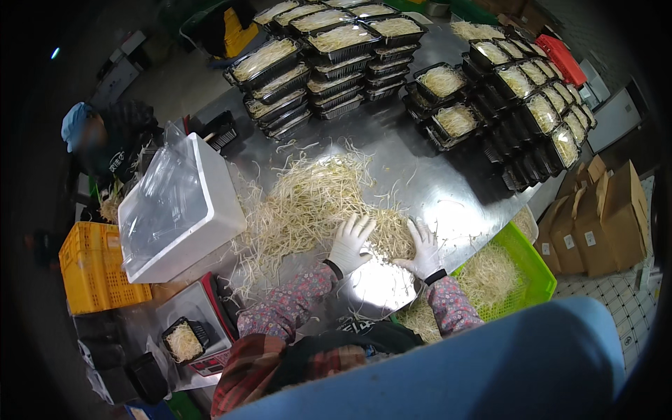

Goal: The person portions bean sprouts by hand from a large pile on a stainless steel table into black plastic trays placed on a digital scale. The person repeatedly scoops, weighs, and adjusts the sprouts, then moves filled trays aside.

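A loose heap of pale bean sprouts (308, 196) spreads over the middle of the metal table (294, 269). My left hand (350, 245), in a white glove, rests against the heap's near right part with fingers spread. On the other side of a small clump, my right hand (421, 250), gloved too, touches the sprouts with its fingers apart. The clump lies between both hands; neither is closed round it. Floral sleeves cover both forearms.
Stacked black trays of sprouts (343, 38) stand at the back, more trays (539, 112) at the right. Left are a white foam box (227, 185), a yellow crate (101, 269) and a scale holding a tray (185, 341). A green basket (539, 276) sits near right. Another person (112, 140) works far left.
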Motion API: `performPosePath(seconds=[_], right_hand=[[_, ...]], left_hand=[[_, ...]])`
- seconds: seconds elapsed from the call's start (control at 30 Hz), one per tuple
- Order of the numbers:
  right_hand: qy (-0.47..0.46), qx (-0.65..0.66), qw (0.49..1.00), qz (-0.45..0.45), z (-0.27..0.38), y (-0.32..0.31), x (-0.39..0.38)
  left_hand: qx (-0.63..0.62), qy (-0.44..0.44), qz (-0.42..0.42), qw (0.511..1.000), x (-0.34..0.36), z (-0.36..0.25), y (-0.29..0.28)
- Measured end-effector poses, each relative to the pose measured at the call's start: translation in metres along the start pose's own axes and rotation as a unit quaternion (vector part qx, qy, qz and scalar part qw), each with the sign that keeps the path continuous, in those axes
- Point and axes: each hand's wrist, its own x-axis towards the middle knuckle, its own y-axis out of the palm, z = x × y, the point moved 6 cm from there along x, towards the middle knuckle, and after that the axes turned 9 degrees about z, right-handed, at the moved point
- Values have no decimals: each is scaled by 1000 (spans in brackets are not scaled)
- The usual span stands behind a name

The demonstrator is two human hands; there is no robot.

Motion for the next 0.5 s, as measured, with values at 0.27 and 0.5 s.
performPosePath(seconds=[0.27,0.5], right_hand=[[-34,-115,992,40,39,48,85],[-65,84,992,-75,-4,57,97]], left_hand=[[-66,-102,20,992,-25,18,27],[-131,-163,-66,976,-116,27,-22]])
